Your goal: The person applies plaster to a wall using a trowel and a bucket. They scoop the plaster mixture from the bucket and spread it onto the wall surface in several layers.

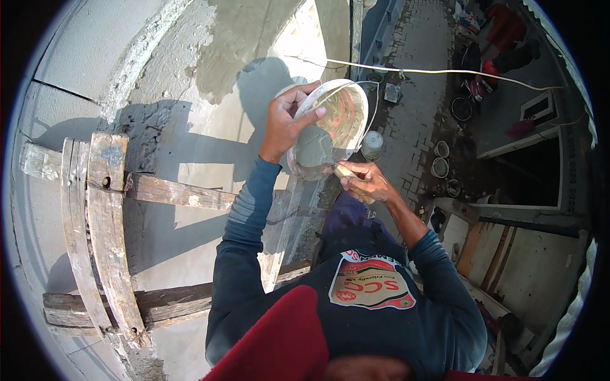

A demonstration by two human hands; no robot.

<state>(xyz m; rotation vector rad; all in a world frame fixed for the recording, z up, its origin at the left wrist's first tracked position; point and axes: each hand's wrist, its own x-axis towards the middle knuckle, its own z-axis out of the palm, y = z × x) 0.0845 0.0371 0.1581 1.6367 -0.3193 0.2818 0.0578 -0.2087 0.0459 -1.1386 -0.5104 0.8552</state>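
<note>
A tilted white bucket [357,101] with a thin wire handle is in front of me, its inner wall smeared with grey and reddish residue. My left hand [289,120] grips its rim, the thumb over the edge. Wet grey mortar [314,147] shows at the bucket's near left side; whether it lies inside or on a blade I cannot tell. My right hand [370,182] is closed around the pale wooden handle [345,172] of a tool, just below and right of the bucket. The tool's working end is hidden or merges with the mortar.
Left stands the partly plastered wall [222,63], crossed by wooden scaffold planks [108,222] and beams [181,192]. A pale cable [438,70] spans ahead. Far below right runs a paved alley [406,120] with a lidded white pail [372,143], more buckets [440,167] and a motorbike [480,82].
</note>
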